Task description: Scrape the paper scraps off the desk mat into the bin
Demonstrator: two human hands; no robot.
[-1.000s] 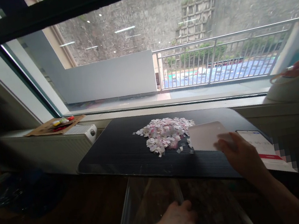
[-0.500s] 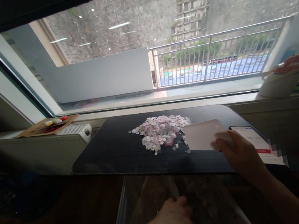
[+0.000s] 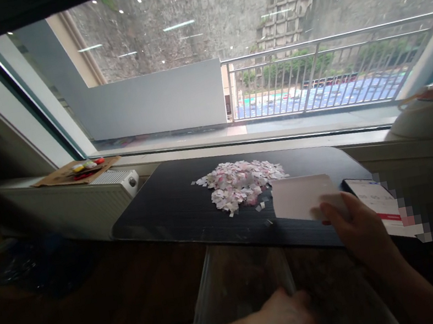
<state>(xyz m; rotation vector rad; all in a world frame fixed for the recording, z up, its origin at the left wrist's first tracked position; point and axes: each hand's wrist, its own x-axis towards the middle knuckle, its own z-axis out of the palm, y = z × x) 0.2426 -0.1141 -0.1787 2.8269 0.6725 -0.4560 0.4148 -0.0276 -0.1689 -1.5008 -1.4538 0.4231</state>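
Note:
A heap of small white and pinkish paper scraps (image 3: pixel 240 177) lies on the black tabletop (image 3: pixel 158 211). My right hand (image 3: pixel 361 220) is closed around the handle end of a pale, flat scraper (image 3: pixel 300 197). Its straight left edge stands just right of the heap, close to a few loose scraps. Below the table's near edge, my left hand (image 3: pixel 286 317) is closed at the rim of what looks like a clear plastic bag (image 3: pixel 236 275). The fingertips there are partly hidden and dim.
A phone with a lit screen (image 3: pixel 374 198) lies at the table's right end. Behind the table are a windowsill and a large window. To the left stands a white radiator (image 3: pixel 61 209), with cardboard (image 3: pixel 49 178) and small coloured items on top. A white pot (image 3: pixel 421 114) sits at the right.
The view has shifted, so the table appears slightly higher and farther right. My left hand has moved right with the clear plastic. The scraper has moved slightly away from the heap.

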